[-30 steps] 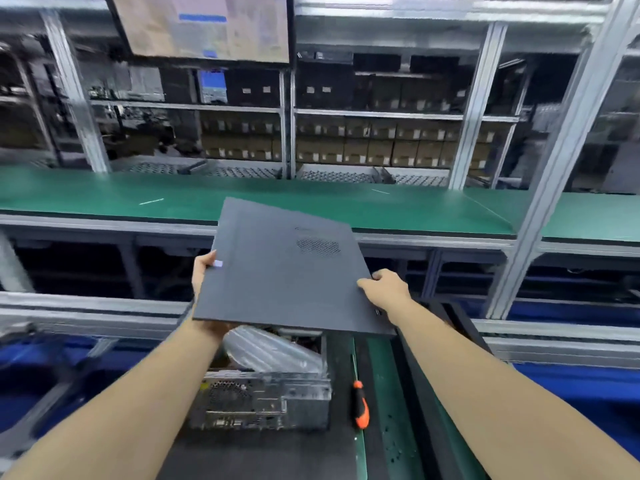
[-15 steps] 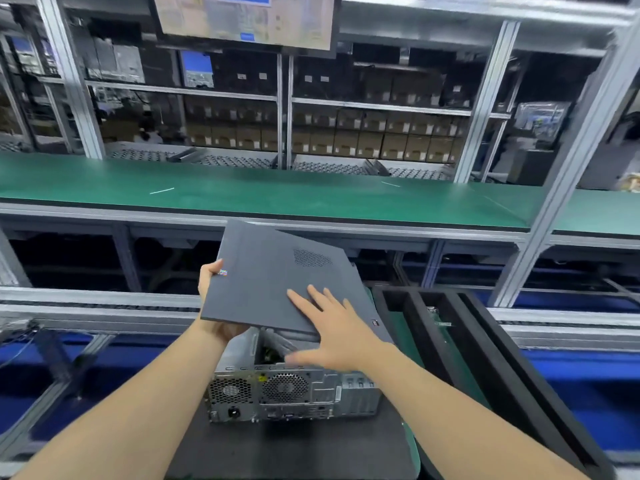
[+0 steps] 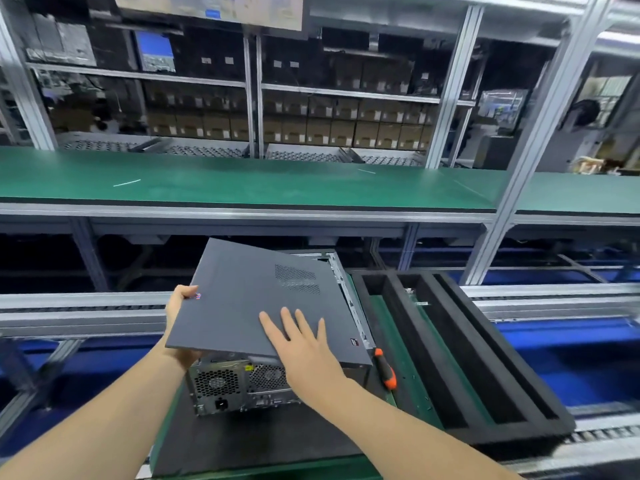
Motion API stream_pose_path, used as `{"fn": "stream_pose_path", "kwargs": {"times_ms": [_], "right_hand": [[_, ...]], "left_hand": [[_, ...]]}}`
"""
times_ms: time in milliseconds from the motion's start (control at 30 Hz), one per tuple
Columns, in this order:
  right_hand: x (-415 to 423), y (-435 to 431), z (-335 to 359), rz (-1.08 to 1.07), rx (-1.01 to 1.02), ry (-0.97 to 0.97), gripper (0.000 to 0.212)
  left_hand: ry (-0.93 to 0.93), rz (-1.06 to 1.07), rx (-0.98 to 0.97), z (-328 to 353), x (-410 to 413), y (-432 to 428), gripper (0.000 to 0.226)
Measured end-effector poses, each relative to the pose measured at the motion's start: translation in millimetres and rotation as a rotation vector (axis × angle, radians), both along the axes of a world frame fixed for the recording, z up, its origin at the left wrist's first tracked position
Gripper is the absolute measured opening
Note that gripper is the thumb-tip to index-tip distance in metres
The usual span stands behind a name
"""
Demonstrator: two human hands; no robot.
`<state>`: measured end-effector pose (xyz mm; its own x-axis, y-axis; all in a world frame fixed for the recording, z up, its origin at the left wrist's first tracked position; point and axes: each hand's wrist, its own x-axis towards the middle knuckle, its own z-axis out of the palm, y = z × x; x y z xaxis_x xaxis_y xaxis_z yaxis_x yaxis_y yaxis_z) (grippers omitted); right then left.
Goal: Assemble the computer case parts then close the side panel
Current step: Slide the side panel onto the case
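Note:
The dark grey side panel with a mesh vent lies tilted over the open computer case, its left edge raised and its right side low on the case. My left hand grips the panel's left edge, thumb on top and fingers under it. My right hand lies flat on the panel's near right area, fingers straight and spread. The case's silver rear face with two fan grilles and a power socket points toward me. The inside of the case is hidden by the panel.
An orange-handled screwdriver lies just right of the case on the green mat. A black foam tray with long slots sits further right. Behind runs a green conveyor shelf and aluminium frame posts.
The panel came down from chest height onto the case. My right hand let go of its right edge and laid flat on top. The view dropped lower and shifted, revealing the foam tray.

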<state>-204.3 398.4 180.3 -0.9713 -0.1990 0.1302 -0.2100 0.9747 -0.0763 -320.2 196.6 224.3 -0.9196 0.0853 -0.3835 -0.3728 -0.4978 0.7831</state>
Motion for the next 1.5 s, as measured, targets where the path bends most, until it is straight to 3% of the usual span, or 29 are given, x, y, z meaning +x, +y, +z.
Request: {"fn": "stream_pose_path", "kwargs": {"times_ms": [100, 267, 433, 533, 633, 733, 800, 933, 1033, 1133, 1367, 1500], "right_hand": [[4, 6, -4, -0.024, 0.038, 0.003, 0.138], [8, 4, -9, -0.058, 0.054, -0.012, 0.146], [6, 4, -10, -0.074, 0.072, -0.043, 0.144], [5, 3, -11, -0.086, 0.081, -0.054, 0.141], [3, 3, -9, -0.082, 0.120, -0.106, 0.136], [4, 2, -6, -0.069, 0.172, -0.180, 0.129], [6, 2, -6, -0.063, 0.190, -0.233, 0.120], [5, 8, 6, -0.063, 0.161, -0.306, 0.107], [6, 8, 13, -0.047, 0.164, -0.333, 0.104], [8, 8, 16, -0.031, 0.170, -0.354, 0.103], [-1, 5, 38, 0.032, 0.154, -0.386, 0.103], [-11, 4, 46, 0.027, 0.138, -0.435, 0.118]], "left_hand": [[-0.056, -0.131, -0.005, 1, 1, -2, 0.038], [0.010, 0.014, -0.259, -14, -21, -6, 0.006], [0.015, -0.016, -0.331, -28, -37, -9, 0.029], [-0.026, -0.075, -0.421, -23, -34, -11, 0.012], [0.021, -0.107, -0.641, -18, -28, -13, 0.015], [0.297, -0.008, -1.140, -26, -24, -20, 0.012], [0.445, -0.032, -1.298, -35, -22, -25, 0.017], [0.501, -0.029, -1.202, -44, -29, -25, 0.035], [0.208, -0.081, -0.923, -45, -30, -17, 0.054], [-0.036, -0.207, -0.643, -43, -39, -19, 0.037], [-0.144, -0.365, -0.632, -40, -45, -34, 0.032], [-0.154, -0.336, -0.644, -42, -46, -33, 0.027]]}}
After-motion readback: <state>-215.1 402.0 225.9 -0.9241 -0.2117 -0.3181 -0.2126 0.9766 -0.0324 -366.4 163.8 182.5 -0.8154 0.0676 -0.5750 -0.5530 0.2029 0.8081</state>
